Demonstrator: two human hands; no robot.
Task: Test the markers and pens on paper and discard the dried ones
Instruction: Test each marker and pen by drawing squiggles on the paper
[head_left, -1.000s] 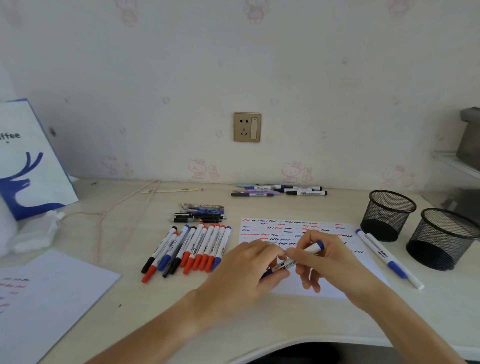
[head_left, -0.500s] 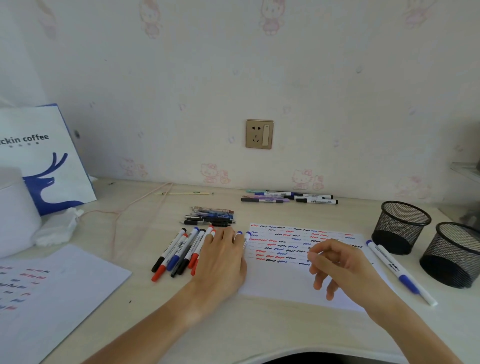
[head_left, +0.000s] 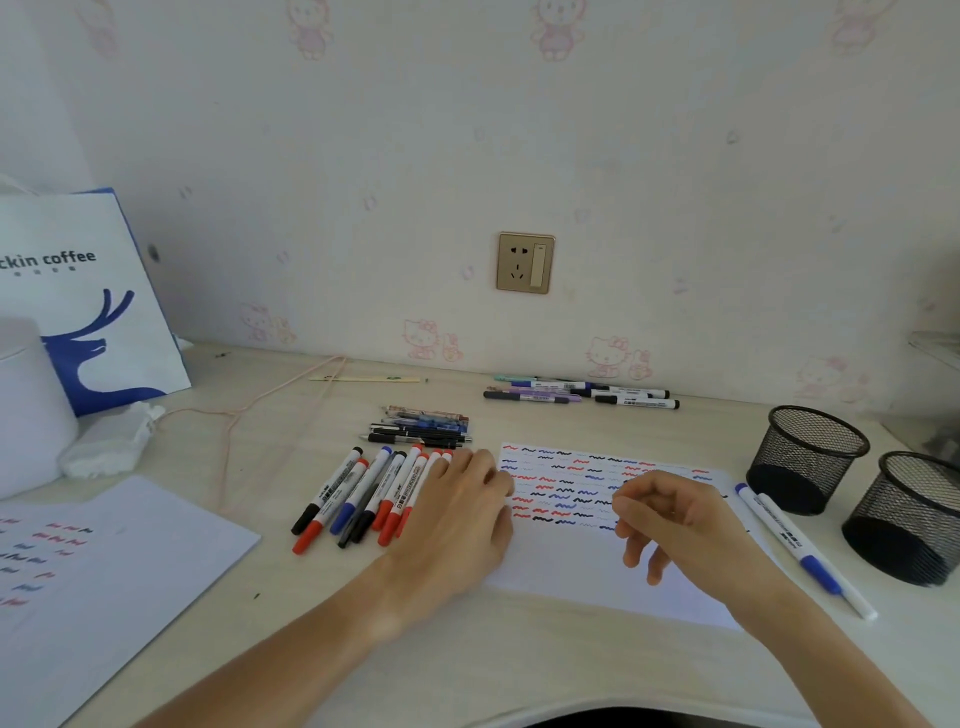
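Gone from both hands, the marker; left hand (head_left: 457, 514) flat on row of markers (head_left: 363, 493) pointing away-right, right hand (head_left: 675, 519) loosely curled, empty.

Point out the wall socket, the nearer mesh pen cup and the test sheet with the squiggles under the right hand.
wall socket (head_left: 525, 263): head view, middle of its gold faceplate.
nearer mesh pen cup (head_left: 906, 535): head view, its front mesh wall.
test sheet (head_left: 566, 566): head view, bare white area below the squiggles.
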